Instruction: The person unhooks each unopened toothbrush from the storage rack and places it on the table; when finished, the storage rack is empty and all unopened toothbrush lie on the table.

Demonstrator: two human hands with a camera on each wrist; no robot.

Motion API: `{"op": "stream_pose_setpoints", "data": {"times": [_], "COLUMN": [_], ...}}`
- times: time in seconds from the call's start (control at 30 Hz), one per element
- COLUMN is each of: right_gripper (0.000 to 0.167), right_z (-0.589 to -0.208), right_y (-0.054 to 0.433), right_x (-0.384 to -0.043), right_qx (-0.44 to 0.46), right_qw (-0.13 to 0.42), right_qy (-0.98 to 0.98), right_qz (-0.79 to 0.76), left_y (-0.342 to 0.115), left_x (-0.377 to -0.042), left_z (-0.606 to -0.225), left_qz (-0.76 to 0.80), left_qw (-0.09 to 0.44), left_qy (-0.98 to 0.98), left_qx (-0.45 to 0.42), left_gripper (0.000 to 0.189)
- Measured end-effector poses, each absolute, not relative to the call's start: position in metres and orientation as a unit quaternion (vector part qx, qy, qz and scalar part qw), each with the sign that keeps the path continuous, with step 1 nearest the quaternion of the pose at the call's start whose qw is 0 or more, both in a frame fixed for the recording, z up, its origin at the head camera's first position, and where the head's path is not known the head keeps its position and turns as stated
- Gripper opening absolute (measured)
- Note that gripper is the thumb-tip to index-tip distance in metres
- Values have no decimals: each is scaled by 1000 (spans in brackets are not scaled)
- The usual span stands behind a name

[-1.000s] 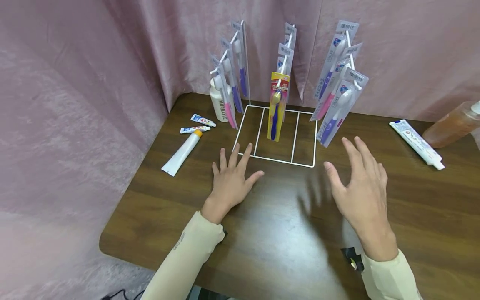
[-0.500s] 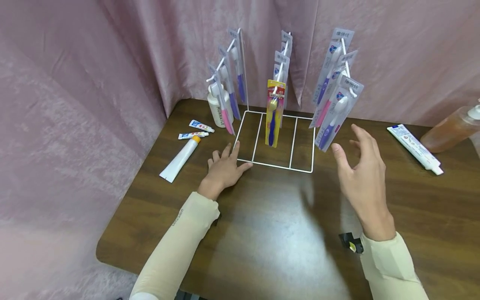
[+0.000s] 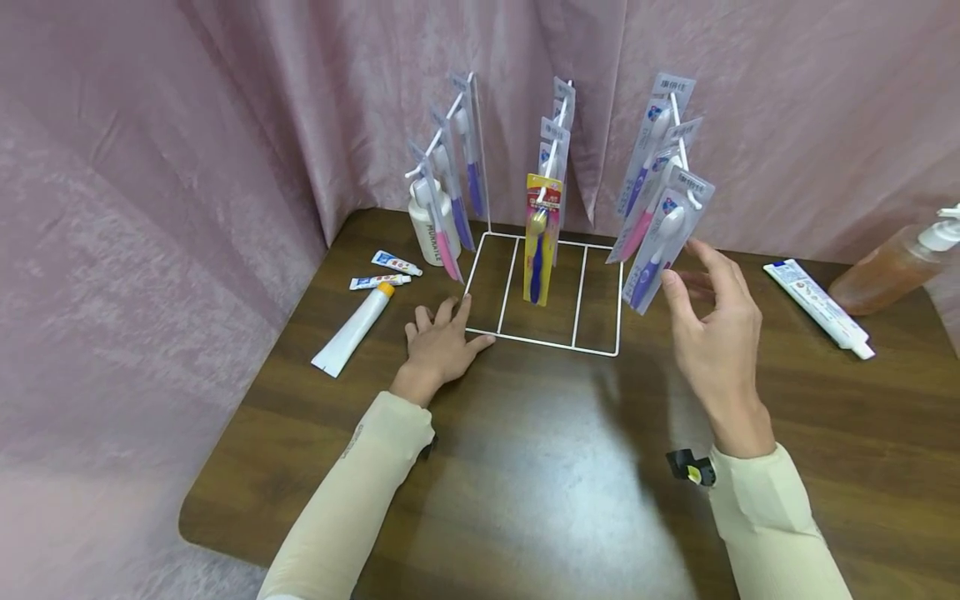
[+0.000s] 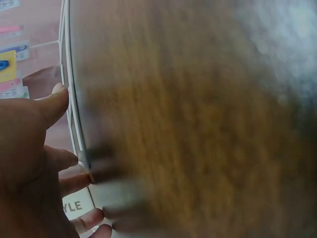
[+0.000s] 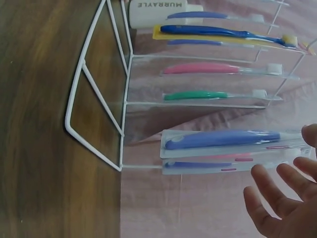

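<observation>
A white wire rack (image 3: 558,343) carries packaged toothbrushes on three hooks. My left hand (image 3: 441,342) lies palm down at its front left corner, index finger and thumb right at the wire. In the left wrist view, the fingers of that hand (image 4: 29,134) are spread along the white frame. My right hand (image 3: 716,342) is raised beside the front purple toothbrush (image 3: 660,250) of the right hook, thumb and fingers apart at the pack's edge. On the middle hook, a blue toothbrush in a yellow pack (image 3: 537,250) hangs foremost; a pink toothbrush (image 3: 441,233) fronts the left hook.
Left of the rack lie a white tube with an orange cap (image 3: 352,329) and two small toothpaste tubes (image 3: 396,264). A white bottle (image 3: 427,229) stands behind the left hook. To the right are a toothpaste tube (image 3: 817,304) and an amber pump bottle (image 3: 881,271).
My right hand has moved forward to the front pack on the right hook. The left hand has shifted to the rack's front left corner, its fingers less spread.
</observation>
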State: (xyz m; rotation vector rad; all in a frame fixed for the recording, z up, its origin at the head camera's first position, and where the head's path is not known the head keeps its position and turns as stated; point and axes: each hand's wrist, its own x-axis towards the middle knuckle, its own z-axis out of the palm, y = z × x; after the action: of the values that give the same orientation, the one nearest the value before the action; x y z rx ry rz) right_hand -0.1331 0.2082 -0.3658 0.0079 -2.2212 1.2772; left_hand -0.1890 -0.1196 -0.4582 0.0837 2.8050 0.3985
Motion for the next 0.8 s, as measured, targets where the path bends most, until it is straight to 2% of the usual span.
{"op": "stream_pose_setpoints", "data": {"times": [0.4, 0.8], "right_gripper": [24, 23], "right_z": [-368, -363], "right_y": [203, 205], "right_x": [-145, -145], "right_qx": [-11, -23], "right_qw": [299, 304], "right_qy": [-797, -782], "right_qz": [524, 544], "left_y": [-120, -123], "left_x": [-188, -194], "left_z": [-459, -464], "left_qz": [121, 143], "left_qw": [138, 130], "left_qy": [983, 981], "left_qx": [27, 29], "left_gripper": [86, 84]}}
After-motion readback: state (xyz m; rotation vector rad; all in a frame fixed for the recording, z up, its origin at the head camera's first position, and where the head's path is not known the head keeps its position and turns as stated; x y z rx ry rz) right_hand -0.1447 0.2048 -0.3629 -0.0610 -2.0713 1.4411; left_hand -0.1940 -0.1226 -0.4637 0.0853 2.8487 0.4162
